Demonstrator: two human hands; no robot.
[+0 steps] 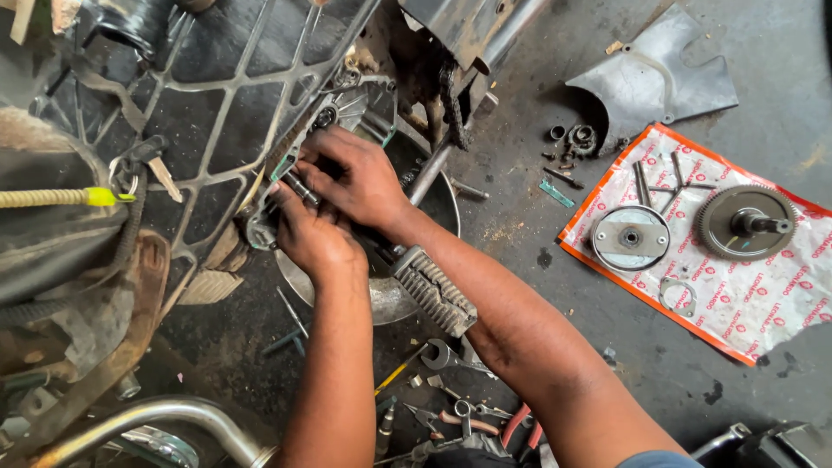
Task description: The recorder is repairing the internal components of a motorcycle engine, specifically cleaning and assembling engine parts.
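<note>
Head view: left hand (310,234) and right hand (357,178) press together at the open engine case (351,108), fingers pinched narrow around a small dark metal part (301,187), left of centre and far from the tools. Its long axis seems to run from far-left to near-right. Greasy fingers could let it slip down into the steel bowl (390,299), or onto the floor among loose bolts (563,160).
</note>
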